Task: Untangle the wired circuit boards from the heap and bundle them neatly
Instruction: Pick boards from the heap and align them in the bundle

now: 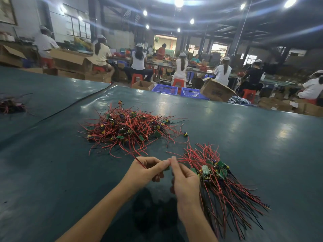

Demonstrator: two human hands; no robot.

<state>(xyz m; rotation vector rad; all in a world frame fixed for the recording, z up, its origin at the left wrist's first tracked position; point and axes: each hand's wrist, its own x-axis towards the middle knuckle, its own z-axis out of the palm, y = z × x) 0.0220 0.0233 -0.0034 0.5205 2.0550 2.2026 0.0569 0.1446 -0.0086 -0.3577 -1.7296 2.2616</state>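
Right now my left hand [148, 169] pinches a small green circuit board [167, 168] with its red wire, while my right hand [183, 182] closes its fingertips on it too. Tangled heap [129, 127] sits at twelve o'clock on the worktop [244, 137], sorted bundle [220, 180] at three.

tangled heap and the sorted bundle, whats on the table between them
In the head view, mostly bare green table separates the heap from the bundle; only a few stray red wire ends from the heap cross it.

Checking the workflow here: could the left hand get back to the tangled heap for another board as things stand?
Probably yes. The heap lies just ahead of the left hand with only bare table between, but its grip is busy pinching a small board with the right hand.
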